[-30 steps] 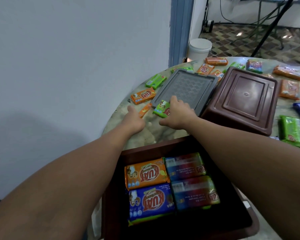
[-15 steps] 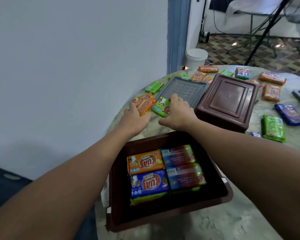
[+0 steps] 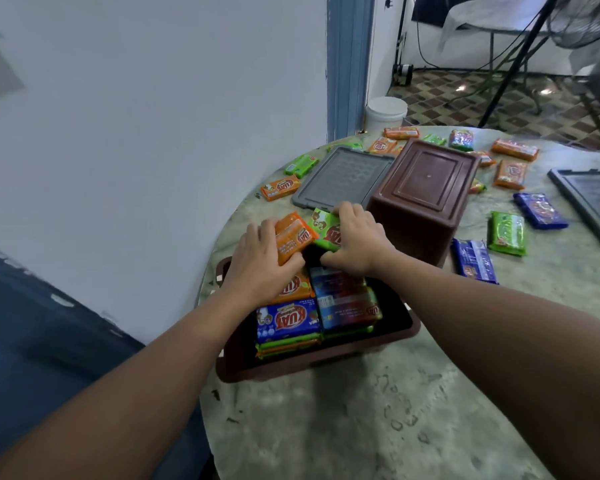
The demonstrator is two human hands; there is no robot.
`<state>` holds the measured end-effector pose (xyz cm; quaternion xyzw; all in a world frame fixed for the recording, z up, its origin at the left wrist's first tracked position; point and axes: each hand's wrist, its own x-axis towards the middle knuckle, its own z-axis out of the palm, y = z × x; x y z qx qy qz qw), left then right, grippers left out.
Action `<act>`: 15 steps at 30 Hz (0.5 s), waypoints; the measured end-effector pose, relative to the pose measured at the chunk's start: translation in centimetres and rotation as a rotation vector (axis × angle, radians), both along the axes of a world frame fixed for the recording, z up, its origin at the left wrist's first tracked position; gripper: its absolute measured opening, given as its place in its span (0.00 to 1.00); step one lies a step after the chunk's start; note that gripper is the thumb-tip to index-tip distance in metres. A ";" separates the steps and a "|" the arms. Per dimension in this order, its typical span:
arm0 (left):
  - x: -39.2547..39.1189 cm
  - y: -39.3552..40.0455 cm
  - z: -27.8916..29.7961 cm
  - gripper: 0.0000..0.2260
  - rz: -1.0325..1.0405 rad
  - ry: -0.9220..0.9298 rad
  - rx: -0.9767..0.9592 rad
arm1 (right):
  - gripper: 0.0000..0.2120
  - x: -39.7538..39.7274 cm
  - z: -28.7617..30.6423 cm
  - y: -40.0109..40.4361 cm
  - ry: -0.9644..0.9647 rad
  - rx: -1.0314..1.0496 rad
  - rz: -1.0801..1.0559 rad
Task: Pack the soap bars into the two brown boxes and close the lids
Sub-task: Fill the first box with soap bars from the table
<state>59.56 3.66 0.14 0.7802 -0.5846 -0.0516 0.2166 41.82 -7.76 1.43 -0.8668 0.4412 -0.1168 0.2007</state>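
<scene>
Head view, packing in progress; places given relative to the open brown box point(image 3: 312, 367).

Progress. Open brown box partly filled: stacked bars inside, a blue Kuat bar point(image 3: 286, 322) and a red-and-blue bar point(image 3: 347, 308) on top, with dark unfilled room along the near and right walls. Left hand point(image 3: 262, 263) over the far-left corner of the box, fingers curled round an orange soap bar point(image 3: 293, 239) — held tilted, above the packed layer, not yet set down. Right hand point(image 3: 355, 242) over the far rim, fingers curled round a green soap bar point(image 3: 326, 230), likewise not yet placed. Beyond the box, a grey lid point(image 3: 340, 178) flat on the round table point(image 3: 361, 427); beyond and to the right, the second brown box point(image 3: 425, 199) standing upside down, unpacked. Many loose bars beyond and to the right of the box, among them an orange bar point(image 3: 279, 188), a green bar point(image 3: 506, 233) and a blue bar point(image 3: 473, 260). Second grey lid point(image 3: 593, 202) far right, cut by the frame. Judged well short of halfway; both lids off.

Edges and room. Left wall of the box just beside the table edge — little margin on that side. Open tabletop near the box front.
</scene>
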 end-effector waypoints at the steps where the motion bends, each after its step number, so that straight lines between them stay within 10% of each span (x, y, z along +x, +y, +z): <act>1: -0.1 0.6 -0.3 0.33 -0.027 -0.023 -0.001 | 0.40 -0.4 -0.1 0.3 0.005 0.002 0.014; 15: 0.7 3.8 -3.2 0.33 -0.180 -0.148 0.214 | 0.40 -3.3 -2.7 1.9 0.304 -0.127 0.266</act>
